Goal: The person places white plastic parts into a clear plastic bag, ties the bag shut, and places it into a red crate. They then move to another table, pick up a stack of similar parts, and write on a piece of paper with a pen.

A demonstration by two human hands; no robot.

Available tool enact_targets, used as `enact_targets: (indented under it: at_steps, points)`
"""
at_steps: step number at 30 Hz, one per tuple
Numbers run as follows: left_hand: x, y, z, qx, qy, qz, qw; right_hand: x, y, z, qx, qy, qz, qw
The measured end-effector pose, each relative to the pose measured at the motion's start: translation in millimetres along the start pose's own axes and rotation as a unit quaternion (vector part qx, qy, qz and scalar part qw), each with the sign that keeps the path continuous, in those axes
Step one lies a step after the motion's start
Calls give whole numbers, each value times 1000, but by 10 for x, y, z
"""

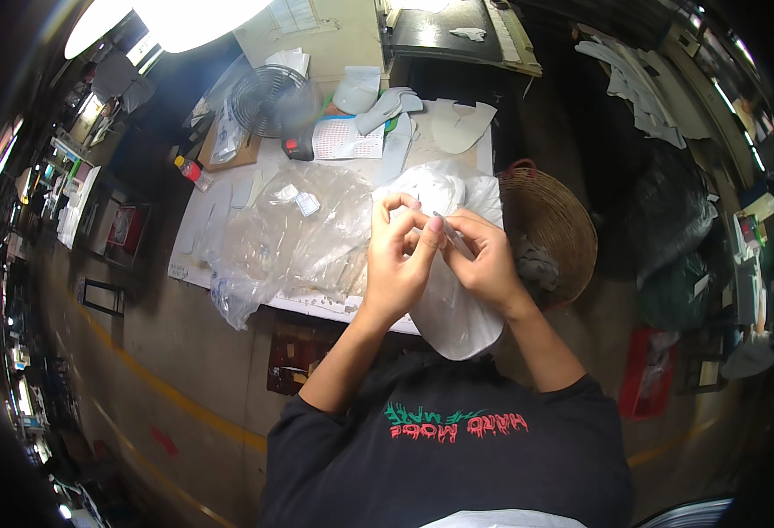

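My left hand point(397, 260) and my right hand point(482, 255) meet above the table's front edge, fingertips pinched together on a thin, pale pen-like stick point(450, 227). A large white sole-shaped piece point(454, 321) hangs just under both hands and over the table edge. Whether either hand also grips that piece I cannot tell. Crumpled clear plastic bags point(290, 238) lie right beside my left hand.
A worktable point(228, 286) holds a small round fan point(268, 99), white cut shoe pieces point(457, 123), a dotted sheet point(343, 136) and a small bottle point(191, 169). A brown woven basket point(558, 224) sits to the right. Dark bags point(668, 220) and a red crate point(646, 374) stand further right.
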State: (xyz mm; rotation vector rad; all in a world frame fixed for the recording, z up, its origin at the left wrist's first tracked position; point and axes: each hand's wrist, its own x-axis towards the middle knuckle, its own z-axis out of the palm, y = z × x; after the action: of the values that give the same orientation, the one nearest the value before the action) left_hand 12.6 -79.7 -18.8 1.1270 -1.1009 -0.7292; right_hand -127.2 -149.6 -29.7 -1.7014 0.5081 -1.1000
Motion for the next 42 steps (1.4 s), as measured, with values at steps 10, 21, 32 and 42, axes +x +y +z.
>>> enact_targets:
  at_steps: [10,21,32,42]
  points:
    - [130,-268,-160,-94,-116,-39,988,57,79,-75,47,-18,101,994]
    - [176,-315,-184,201,-110,21,973,27,44,-118,61,23,174,983]
    - [180,-344,-204,141,-113,-73,981,69,81,24,-116,125,46,984]
    - [136,-447,11,260,-4,54,964,-27,-147,11,-352,97,-88,927]
